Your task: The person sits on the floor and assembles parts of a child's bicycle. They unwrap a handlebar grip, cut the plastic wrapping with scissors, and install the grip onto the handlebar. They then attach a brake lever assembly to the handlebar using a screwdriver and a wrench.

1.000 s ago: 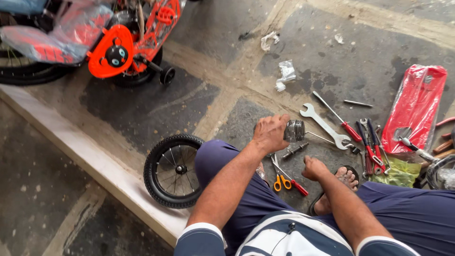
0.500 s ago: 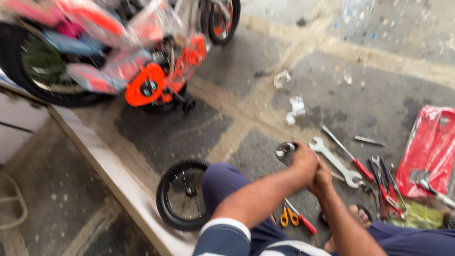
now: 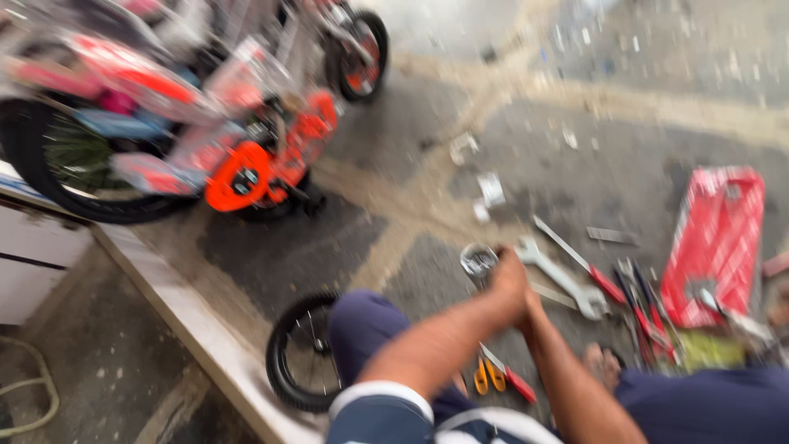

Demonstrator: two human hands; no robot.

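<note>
Both hands have come together since a second ago, when the left hand lay on the knee and the right sat apart nearer the foot; now the left hand and right hand press against each other just near of a small round metal part, which seems to sit at their fingertips; the blur hides whether either hand grips it, so I cannot tell if the fingers are closed on it or merely touching. View has also swung left and up, bringing more of the orange bike into sight at far left; that looks like the head turning, not the bike moving. Small black wheel leans by the left knee, near the pale kerb; yellow-handled scissors lie under the forearms; a wrench and a red-handled screwdriver lie just right of the hands, with pliers beyond and a red bag at far right. My judgement: the joined hands suggest work on the round part is under way, both hands sharing it.
</note>
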